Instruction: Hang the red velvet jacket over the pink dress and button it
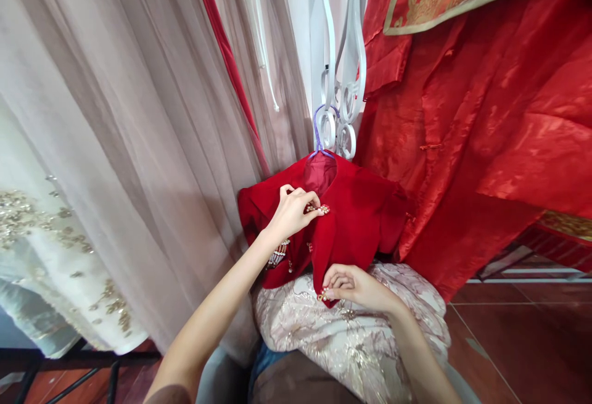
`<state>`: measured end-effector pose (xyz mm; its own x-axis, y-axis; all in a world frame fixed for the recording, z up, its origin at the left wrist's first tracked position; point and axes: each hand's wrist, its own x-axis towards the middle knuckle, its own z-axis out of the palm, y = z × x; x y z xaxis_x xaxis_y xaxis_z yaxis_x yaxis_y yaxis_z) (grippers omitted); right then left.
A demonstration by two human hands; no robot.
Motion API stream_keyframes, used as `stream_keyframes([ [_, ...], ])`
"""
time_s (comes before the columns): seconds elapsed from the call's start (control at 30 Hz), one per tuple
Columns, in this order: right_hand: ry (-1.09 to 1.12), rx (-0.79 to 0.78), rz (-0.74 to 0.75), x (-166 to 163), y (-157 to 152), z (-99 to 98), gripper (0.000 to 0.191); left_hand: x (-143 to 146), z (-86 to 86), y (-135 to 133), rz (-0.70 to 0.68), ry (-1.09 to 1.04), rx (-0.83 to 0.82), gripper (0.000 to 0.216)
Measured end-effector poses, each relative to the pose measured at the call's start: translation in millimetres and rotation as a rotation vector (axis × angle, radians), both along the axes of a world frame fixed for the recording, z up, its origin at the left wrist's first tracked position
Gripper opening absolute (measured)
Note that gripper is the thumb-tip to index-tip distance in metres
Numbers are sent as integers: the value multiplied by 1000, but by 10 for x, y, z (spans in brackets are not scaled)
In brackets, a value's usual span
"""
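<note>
A short red velvet jacket [351, 219] hangs in front of me on a purple hanger [319, 129], its front edges parted below the collar. My left hand [298, 206] pinches a beaded button fastening [325, 210] near the neckline. Lower down, my right hand [346, 284] is closed on the jacket's front corner, thumb and fingers at another beaded fastening [322, 295]. A beaded ornament with tassels [278, 253] shows on the jacket's left side, partly behind my left forearm. Pale brocade fabric [300, 321] with gold patterning lies beneath the jacket, over my lap.
The hanger hooks onto white scrolled metalwork [346, 139]. Sheer beige drapery [139, 114] hangs at left, beside a white garment with gold sequins [50, 225]. Red satin garments [485, 114] fill the right side. Dark red floor tiles [531, 336] show at lower right.
</note>
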<state>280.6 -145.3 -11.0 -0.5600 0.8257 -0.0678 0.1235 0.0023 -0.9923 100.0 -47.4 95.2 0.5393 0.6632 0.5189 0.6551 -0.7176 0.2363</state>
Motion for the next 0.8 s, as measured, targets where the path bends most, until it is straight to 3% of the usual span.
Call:
stream_keyframes([
  [0.43,-31,20,26,47,-48,18,35,-14,31,-2,-1,74,36,20],
  [0.53,37,115,-40,94,-85,179,32,-43,-2,-43,-6,177,162,19],
  [0.63,289,287,-239,42,-13,479,41,-94,-62,-91,23,337,358,26],
  [0.73,396,379,-291,-177,165,759,53,-150,-138,-141,160,385,528,29],
  [0.8,364,374,-312,-368,273,838,67,-195,-176,-170,268,333,587,25],
])
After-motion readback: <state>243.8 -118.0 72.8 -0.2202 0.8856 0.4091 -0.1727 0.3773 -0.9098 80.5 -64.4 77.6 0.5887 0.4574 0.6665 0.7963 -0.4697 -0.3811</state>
